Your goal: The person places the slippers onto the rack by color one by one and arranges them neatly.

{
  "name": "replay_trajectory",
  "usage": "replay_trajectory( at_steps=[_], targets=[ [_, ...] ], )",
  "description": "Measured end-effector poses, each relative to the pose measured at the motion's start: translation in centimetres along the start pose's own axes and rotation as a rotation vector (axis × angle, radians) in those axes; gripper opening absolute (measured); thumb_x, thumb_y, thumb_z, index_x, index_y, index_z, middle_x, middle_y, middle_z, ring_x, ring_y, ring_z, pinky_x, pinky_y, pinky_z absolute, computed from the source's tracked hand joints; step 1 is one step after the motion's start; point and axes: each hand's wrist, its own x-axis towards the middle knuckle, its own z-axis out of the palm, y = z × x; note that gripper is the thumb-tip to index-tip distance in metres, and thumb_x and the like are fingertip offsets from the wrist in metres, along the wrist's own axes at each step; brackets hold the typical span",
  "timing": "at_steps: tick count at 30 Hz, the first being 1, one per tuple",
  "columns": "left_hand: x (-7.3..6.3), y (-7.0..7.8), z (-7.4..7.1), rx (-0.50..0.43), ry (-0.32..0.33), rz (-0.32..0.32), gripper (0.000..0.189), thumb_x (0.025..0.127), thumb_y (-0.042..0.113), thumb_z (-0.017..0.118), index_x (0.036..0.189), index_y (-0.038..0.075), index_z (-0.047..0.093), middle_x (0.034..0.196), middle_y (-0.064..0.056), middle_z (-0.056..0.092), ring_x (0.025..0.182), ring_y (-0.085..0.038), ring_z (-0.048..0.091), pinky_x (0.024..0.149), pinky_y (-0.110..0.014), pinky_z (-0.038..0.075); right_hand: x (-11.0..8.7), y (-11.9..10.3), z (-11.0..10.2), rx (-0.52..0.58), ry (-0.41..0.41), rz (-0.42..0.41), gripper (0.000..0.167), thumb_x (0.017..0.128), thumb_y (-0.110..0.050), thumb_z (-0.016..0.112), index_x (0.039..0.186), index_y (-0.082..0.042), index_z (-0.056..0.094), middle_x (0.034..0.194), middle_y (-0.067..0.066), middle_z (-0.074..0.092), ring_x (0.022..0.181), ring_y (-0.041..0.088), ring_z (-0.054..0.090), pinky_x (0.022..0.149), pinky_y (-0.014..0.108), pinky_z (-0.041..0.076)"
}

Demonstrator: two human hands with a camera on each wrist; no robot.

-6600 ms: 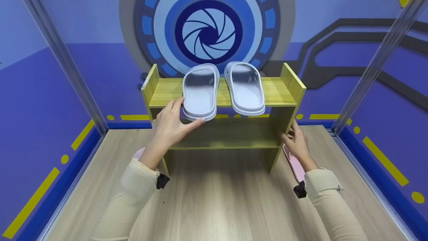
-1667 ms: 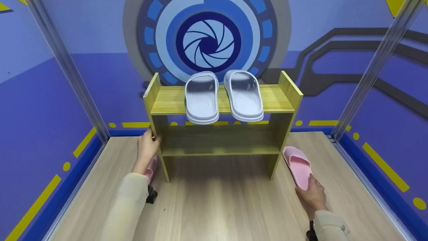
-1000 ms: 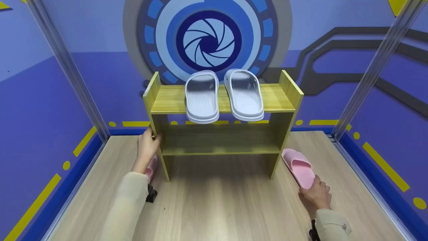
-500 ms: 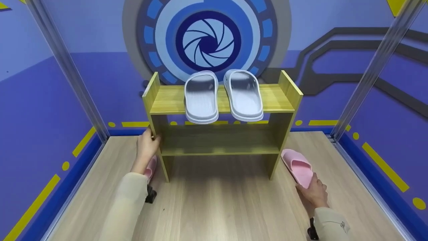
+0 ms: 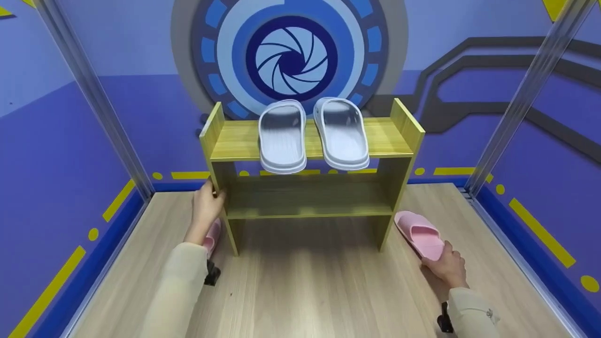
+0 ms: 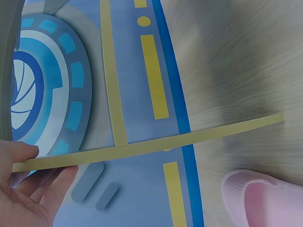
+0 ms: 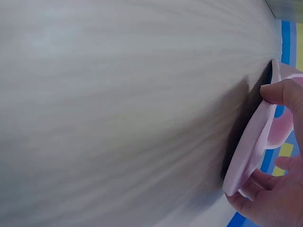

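Note:
A yellow-green wooden shoe rack (image 5: pixel 310 211) stands on the floor with two pale grey clogs (image 5: pixel 281 141) side by side on its top shelf. My left hand (image 5: pixel 205 206) grips the rack's left side panel; in the left wrist view thumb and fingers lie on either side of its edge (image 6: pixel 156 144). My right hand (image 5: pixel 448 265) holds a pink slipper (image 5: pixel 418 230) by its heel end, right of the rack, toe toward the back wall. The right wrist view shows the thumb on one edge of the slipper (image 7: pixel 251 142) and the fingers at the other.
A second pink slipper (image 5: pixel 212 237) lies left of the rack, partly covered by the left forearm. Printed blue-purple walls (image 5: pixel 141 117) and metal corner posts (image 5: pixel 530 94) enclose the wood-look floor (image 5: pixel 300 300). The rack's middle shelf (image 5: pixel 310 195) holds nothing.
The left hand has left the left clog for the rack's left panel. The right hand has gone from the right panel to the pink slipper, which has lately shifted slightly.

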Motion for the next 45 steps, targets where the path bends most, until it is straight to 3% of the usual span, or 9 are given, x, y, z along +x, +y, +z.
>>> replay_trajectory(
  at_steps=[13,19,32,39,45],
  targets=[
    [0.0,-0.1,0.1,0.008,0.026,0.024,0.019,0.081,0.006,0.054,0.092,-0.008,0.052,0.091,-0.028,0.059,0.085,-0.04,0.057,0.07,-0.046,0.046,0.2,1.7,-1.4,0.02,0.016,-0.035,0.083,0.069,-0.031,0.065,0.126,0.012,0.022,0.112,0.039,0.033,0.101,0.053,0.034,0.086,0.061,0.026],
    [-0.1,0.0,0.1,0.007,0.032,0.019,0.019,0.08,0.006,0.054,0.093,-0.008,0.053,0.092,-0.028,0.059,0.085,-0.04,0.057,0.07,-0.046,0.046,0.2,2.5,-2.3,0.001,0.024,-0.112,0.076,0.068,-0.029,0.063,0.122,0.01,0.027,0.11,0.037,0.038,0.1,0.052,0.037,0.083,0.06,0.029],
    [0.0,0.2,0.1,0.0,-0.006,-0.019,0.021,0.082,0.006,0.053,0.099,-0.007,0.053,0.096,-0.027,0.058,0.089,-0.038,0.057,0.071,-0.044,0.047,0.1,3.8,-4.1,0.104,-0.125,-0.171,0.078,0.071,-0.023,0.065,0.128,0.006,0.02,0.127,0.035,0.025,0.113,0.05,0.023,0.089,0.064,0.017],
    [-0.1,0.3,0.0,-0.002,0.001,-0.011,0.022,0.082,0.006,0.054,0.099,-0.007,0.053,0.096,-0.028,0.058,0.088,-0.038,0.057,0.07,-0.045,0.047,-0.1,4.2,-4.8,0.128,-0.089,-0.265,0.073,0.068,-0.019,0.065,0.124,0.005,0.026,0.122,0.033,0.034,0.108,0.047,0.031,0.087,0.064,0.02],
    [-0.1,0.2,0.0,-0.006,0.007,-0.005,0.021,0.082,0.006,0.055,0.098,-0.007,0.053,0.096,-0.028,0.058,0.088,-0.038,0.057,0.071,-0.045,0.047,-0.1,4.3,-5.4,0.108,-0.111,-0.325,0.07,0.068,-0.016,0.065,0.124,0.006,0.029,0.123,0.034,0.034,0.113,0.047,0.028,0.088,0.064,0.018]
  ],
)
